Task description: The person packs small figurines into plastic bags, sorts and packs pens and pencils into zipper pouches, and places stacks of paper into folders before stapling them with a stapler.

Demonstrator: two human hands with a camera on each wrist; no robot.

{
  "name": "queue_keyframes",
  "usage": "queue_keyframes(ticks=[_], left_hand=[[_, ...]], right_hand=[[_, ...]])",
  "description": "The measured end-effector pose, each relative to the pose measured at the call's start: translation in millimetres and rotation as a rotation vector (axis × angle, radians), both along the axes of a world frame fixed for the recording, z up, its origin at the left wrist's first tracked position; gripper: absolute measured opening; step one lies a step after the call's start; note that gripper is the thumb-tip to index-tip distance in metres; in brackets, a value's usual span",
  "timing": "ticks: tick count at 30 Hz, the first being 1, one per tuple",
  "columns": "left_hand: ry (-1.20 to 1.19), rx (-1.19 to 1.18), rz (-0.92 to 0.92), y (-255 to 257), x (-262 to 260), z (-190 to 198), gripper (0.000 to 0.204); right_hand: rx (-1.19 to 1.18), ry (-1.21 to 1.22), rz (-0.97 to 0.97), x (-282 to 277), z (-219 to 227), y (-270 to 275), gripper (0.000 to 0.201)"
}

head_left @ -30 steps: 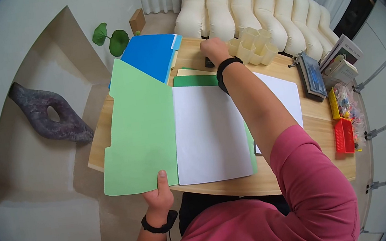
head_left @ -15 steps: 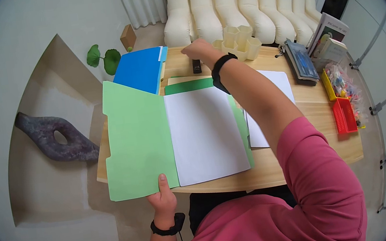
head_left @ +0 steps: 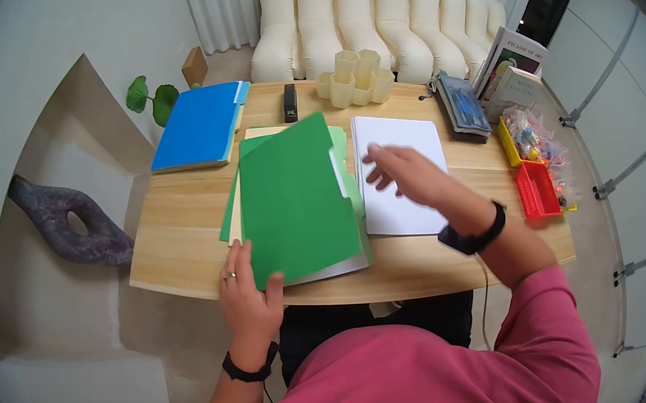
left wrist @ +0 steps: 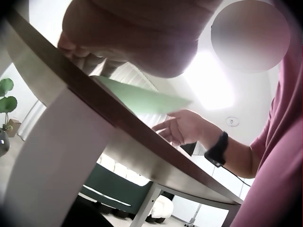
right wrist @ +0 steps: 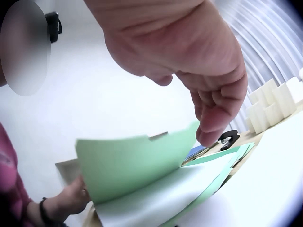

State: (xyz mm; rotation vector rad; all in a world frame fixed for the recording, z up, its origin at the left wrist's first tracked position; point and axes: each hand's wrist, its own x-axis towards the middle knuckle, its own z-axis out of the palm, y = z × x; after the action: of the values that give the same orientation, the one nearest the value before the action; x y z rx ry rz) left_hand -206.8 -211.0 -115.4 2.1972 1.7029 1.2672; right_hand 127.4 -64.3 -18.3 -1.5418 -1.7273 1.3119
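A folder (head_left: 294, 197), dark green outside and pale green inside, lies near the table's front edge. Its cover stands partly raised over white sheets (right wrist: 156, 203), as the right wrist view shows. At the folder's lower left edge is my left hand (head_left: 250, 297), fingers extended along the side and thumb by the cover's lower corner. My right hand (head_left: 414, 177) hovers over a stack of white paper (head_left: 395, 131), fingers loosely bent, holding nothing. More green and cream folders (head_left: 233, 221) stick out beneath the green one. A black stapler (head_left: 290, 103) stands farther back.
Blue folders (head_left: 195, 128) lie at the back left. A cream hexagonal pen holder (head_left: 356, 83) stands at the back. Along the right edge are a dark pouch (head_left: 462, 106), upright books (head_left: 514, 74), a red basket (head_left: 537, 190) and bagged small items (head_left: 528, 134).
The folder's cover has swung from lying open on the left to partly closed. My left hand has left its pinch on the cover. My right hand has come back from beside the stapler.
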Motion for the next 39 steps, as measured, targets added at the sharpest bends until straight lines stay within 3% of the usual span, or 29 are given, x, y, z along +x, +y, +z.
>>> queue_keyframes(ticks=[2,4,10,12,13,15,16,18,22,24,26,28,30,31,32,33,34,35,37,39], left_hand=[[0.225,-0.175,0.221,3.3,9.8,5.0,0.085],[0.260,-0.181,0.241,5.8,17.0,12.1,0.083],[0.104,-0.345,0.212,6.1,26.6,21.4,0.091],[-0.135,-0.327,0.229,5.6,17.5,15.5,0.087],[-0.129,-0.326,0.227,4.3,10.1,10.8,0.087],[-0.642,-0.434,0.168,-0.1,-6.9,2.7,0.074],[-0.635,-0.438,0.167,-1.6,-11.7,6.3,0.074],[-0.911,-0.530,-0.126,-6.9,-17.2,15.4,0.050],[-1.023,-0.537,-0.106,-29.0,-10.5,19.0,0.038],[-0.999,-0.366,-0.271,-37.0,5.9,29.3,0.029],[-1.006,-0.346,-0.334,-40.1,18.7,32.3,0.030],[-1.015,-0.326,-0.400,-40.3,33.2,29.2,0.031],[-1.027,-0.328,-0.457,-36.0,48.5,19.8,0.033],[-1.015,-0.383,-0.479,-32.2,56.0,13.4,0.032],[-0.798,-0.415,-0.459,-22.9,60.4,5.5,0.030],[-0.817,-0.429,-0.509,-21.7,65.0,2.1,0.030],[-0.837,-0.438,-0.554,-20.9,73.0,2.9,0.030],[-0.843,-0.431,-0.535,-20.2,77.8,4.8,0.030],[-0.466,-0.385,-0.516,-19.8,85.2,8.5,0.034],[-0.539,-0.351,-0.508,-16.9,92.1,0.9,0.034]], right_hand=[[-0.012,-0.025,0.023,10.7,-18.5,-33.8,0.068],[-0.021,-0.050,0.000,4.8,-26.3,-75.8,0.065],[0.033,-0.188,0.108,-19.3,-36.1,-135.3,0.078],[0.031,-0.069,0.062,-25.6,-40.3,-142.9,0.079],[0.034,-0.027,0.055,-26.1,-45.3,-145.2,0.080],[-0.016,0.111,0.061,-25.8,-61.5,-147.1,0.081],[-0.067,0.241,0.072,-25.5,-66.0,-149.3,0.082],[-0.079,0.257,0.057,-22.6,-68.1,-152.4,0.086],[-0.062,0.266,-0.031,-11.2,-57.7,-160.0,0.099],[0.020,0.271,-0.103,-5.0,-56.6,-165.0,0.101],[0.175,0.306,-0.198,5.0,-57.5,-168.5,0.109],[0.314,0.538,-0.257,11.2,-57.1,-168.6,0.104],[0.404,0.774,-0.281,17.8,-50.3,-168.9,0.073],[0.381,0.782,-0.311,25.5,-51.6,-172.7,0.059],[0.355,0.792,-0.337,34.2,-51.9,-177.6,0.046],[0.460,0.683,-0.280,43.3,-46.8,-184.1,0.028],[0.577,0.557,-0.280,51.5,-52.2,-186.8,0.024],[0.551,0.620,-0.364,51.8,-56.9,-193.0,0.026],[0.508,0.685,-0.422,53.2,-63.3,-201.5,0.028],[0.502,0.720,-0.475,58.1,-66.0,-202.8,0.033]])
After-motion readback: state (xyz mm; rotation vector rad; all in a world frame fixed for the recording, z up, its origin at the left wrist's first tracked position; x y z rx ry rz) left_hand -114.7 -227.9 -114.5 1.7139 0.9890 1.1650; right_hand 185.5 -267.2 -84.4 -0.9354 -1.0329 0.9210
